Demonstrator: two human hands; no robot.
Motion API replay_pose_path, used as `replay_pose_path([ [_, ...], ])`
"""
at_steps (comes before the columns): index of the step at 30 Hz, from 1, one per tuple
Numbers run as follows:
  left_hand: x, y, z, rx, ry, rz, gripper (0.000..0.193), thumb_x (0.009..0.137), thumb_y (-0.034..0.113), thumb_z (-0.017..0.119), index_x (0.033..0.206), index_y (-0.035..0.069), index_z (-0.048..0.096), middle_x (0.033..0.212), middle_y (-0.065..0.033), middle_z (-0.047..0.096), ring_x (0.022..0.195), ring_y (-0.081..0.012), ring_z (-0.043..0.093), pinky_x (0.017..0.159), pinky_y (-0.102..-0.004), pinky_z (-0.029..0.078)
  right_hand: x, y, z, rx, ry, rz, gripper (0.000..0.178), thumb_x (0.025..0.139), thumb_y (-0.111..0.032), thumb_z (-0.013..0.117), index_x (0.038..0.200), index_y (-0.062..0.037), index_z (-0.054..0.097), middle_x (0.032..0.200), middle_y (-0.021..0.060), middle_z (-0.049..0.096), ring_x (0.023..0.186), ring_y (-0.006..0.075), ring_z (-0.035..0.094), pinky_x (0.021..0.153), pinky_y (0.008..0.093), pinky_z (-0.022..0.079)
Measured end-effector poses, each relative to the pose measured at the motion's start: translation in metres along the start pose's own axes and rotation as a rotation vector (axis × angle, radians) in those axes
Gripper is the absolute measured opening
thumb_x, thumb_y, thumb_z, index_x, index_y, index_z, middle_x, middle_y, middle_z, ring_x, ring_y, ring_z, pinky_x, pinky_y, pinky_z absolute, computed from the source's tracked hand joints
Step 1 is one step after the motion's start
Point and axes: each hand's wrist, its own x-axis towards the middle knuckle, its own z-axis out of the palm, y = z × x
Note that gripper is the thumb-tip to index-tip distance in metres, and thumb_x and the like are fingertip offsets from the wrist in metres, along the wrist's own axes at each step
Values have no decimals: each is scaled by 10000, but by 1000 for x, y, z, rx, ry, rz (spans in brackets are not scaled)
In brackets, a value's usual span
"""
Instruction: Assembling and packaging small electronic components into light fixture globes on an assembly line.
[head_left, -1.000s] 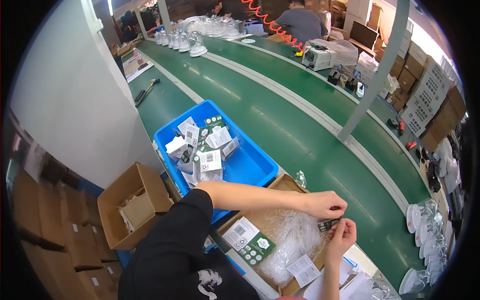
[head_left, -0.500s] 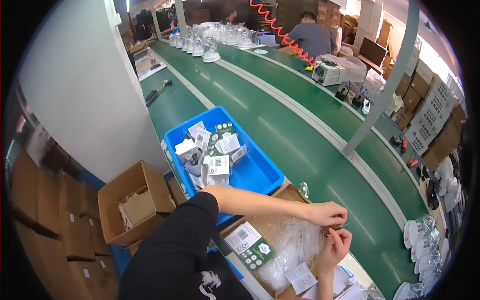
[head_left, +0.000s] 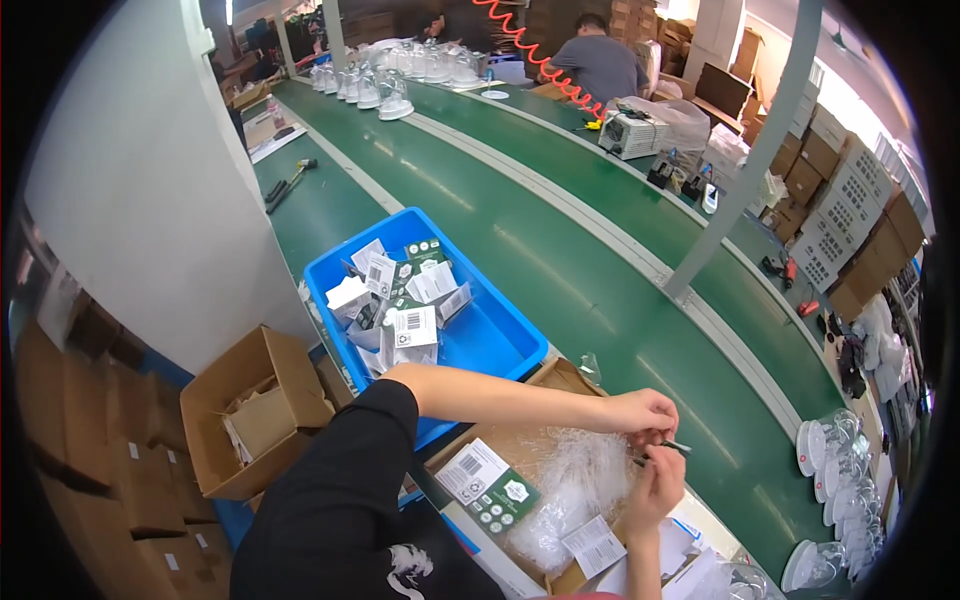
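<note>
My left hand (head_left: 642, 412) reaches over from the left, its fingers pinched on a thin dark-green and pale piece (head_left: 679, 447), seen edge-on; its kind I cannot make out. Just below, my right hand (head_left: 657, 487) is closed at the near end of the same piece. Under both hands lies an open cardboard box (head_left: 500, 432) with a heap of clear thin plastic strands (head_left: 585, 470). A green-and-white printed card (head_left: 487, 487) rests at its left side, and a small white printed card (head_left: 593, 546) lies nearer me.
Beyond my left arm stands a blue bin (head_left: 500, 345) with several folded cards. A brown carton (head_left: 215, 440) is at the left. Clear domes on white bases (head_left: 815, 565) line the right of the green table (head_left: 560, 270); a person (head_left: 597, 65) sits far off.
The view has shifted a little, so the scene sits further left. More of the thin green piece shows between my hands, which remain close together.
</note>
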Motion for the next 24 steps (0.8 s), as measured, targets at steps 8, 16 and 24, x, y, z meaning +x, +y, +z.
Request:
replay_pose_path([
  [8,1,-6,-4,-435,-45,-190,185,980,160,540,1109,47,610,872,11,598,671,-32,494,521,-192,390,-1,2,4,185,-9,174,148,907,65,538,1024,54,629,960,125,640,884,205,622,817,300,494],
  [16,0,-10,0,-589,33,-127,228,970,128,572,1181,45,550,955,-40,609,810,-104,571,676,-240,474,-5,9,8,356,90,282,132,950,29,526,1058,45,599,985,105,668,908,156,637,824,262,503],
  [24,-4,7,7,-105,19,17,114,939,134,614,999,49,658,852,5,625,754,-58,564,654,-216,469,0,20,0,448,306,576,88,951,-4,528,1010,13,592,871,29,587,769,95,559,705,219,458],
])
